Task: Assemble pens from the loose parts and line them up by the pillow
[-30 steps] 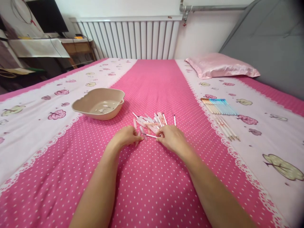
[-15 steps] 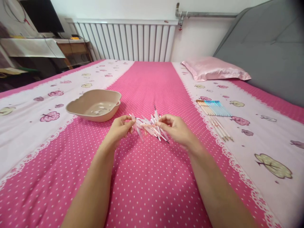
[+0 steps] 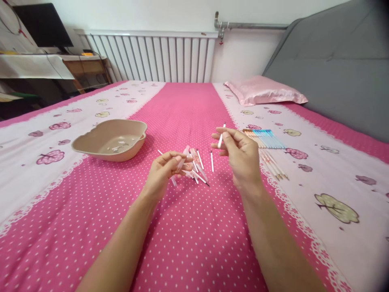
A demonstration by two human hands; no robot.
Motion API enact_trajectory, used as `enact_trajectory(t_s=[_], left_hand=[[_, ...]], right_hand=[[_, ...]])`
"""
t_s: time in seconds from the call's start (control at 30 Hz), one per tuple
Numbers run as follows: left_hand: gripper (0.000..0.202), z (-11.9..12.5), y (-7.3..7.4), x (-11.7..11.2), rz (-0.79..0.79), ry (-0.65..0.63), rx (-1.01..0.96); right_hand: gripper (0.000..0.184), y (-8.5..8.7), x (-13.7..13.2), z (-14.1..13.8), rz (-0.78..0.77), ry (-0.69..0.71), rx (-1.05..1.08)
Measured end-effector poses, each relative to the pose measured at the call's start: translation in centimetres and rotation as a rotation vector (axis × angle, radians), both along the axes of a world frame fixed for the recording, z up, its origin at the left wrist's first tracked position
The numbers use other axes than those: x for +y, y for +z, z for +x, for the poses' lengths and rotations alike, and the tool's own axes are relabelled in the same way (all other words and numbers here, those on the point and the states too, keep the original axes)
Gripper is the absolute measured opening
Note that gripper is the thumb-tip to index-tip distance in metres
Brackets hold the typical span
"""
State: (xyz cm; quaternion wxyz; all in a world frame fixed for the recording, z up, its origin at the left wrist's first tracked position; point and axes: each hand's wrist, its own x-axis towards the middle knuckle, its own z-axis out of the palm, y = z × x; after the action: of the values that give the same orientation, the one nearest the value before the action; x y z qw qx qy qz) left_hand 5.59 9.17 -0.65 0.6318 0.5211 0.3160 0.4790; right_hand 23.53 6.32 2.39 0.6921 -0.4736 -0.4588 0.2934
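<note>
My right hand point(image 3: 244, 156) is raised to the right of the pile, pinching a white pen refill point(image 3: 221, 141) with a dark tip between thumb and fingers. My left hand point(image 3: 165, 170) is at the pile's left side, its thumb and fingers closed on a translucent pink pen barrel point(image 3: 181, 163), partly hidden by the fingers. Beyond and beside the left hand lies the loose pile of pink pen parts point(image 3: 200, 173), with white refills and clear pink tubes crossing one another. One white refill point(image 3: 212, 162) lies apart between the pile and my right hand.
A beige plastic basin point(image 3: 130, 153) with small white pieces inside stands to the left on the pink dotted bedspread point(image 3: 188, 235). On the right lie a row of blue and orange pens point(image 3: 269, 140) and several whitish-pink pens point(image 3: 273, 165). A pink pillow point(image 3: 267, 90) rests farther back.
My right hand has moved up and right, away from the pile, with a white refill in its fingers. My left hand stays near the pile. The view has shifted slightly.
</note>
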Motion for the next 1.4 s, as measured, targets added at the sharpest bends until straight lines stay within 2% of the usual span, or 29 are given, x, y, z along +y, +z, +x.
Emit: enact_trajectory(t_s=[0.07,0.2,0.33,0.5,0.67,0.83,0.93,1.1,1.4], left_hand=[[0.015,0.2,-0.2,-0.1,0.049,-0.018,0.037],[0.014,0.5,-0.4,-0.2,0.096,-0.164,0.033],[0.016,0.6,-0.7,-0.2,0.148,-0.210,-0.005],[0.040,0.5,-0.9,-0.3,0.211,-0.243,0.090],[0.020,1.0,-0.8,-1.0,0.243,-0.283,0.188],[0.019,1.6,-1.0,-1.7,0.247,-0.403,0.186],[0.019,1.6,-1.1,-1.9,0.247,-0.418,0.209],[0.014,1.6,-1.0,-1.9,0.194,-0.439,0.116],[0.012,2.0,-0.4,-2.2,0.202,-0.453,0.101]], right_hand=[[0.020,0.3,-0.1,-0.1,0.001,0.063,0.054],[0.018,0.6,-0.4,-0.3,0.016,0.101,0.088],[0.018,0.9,-0.8,-0.4,0.058,0.040,0.057],[0.021,1.1,-1.2,-0.3,0.137,-0.112,-0.140],[0.019,1.2,-1.5,-0.4,0.184,-0.113,-0.199],[0.037,1.8,-2.3,-1.0,0.228,-0.182,-0.303],[0.046,2.4,-3.1,-1.4,0.223,-0.241,-0.390],[0.045,2.7,-3.6,-1.5,0.211,-0.229,-0.475],[0.045,2.5,-3.4,-1.5,0.215,-0.231,-0.555]])
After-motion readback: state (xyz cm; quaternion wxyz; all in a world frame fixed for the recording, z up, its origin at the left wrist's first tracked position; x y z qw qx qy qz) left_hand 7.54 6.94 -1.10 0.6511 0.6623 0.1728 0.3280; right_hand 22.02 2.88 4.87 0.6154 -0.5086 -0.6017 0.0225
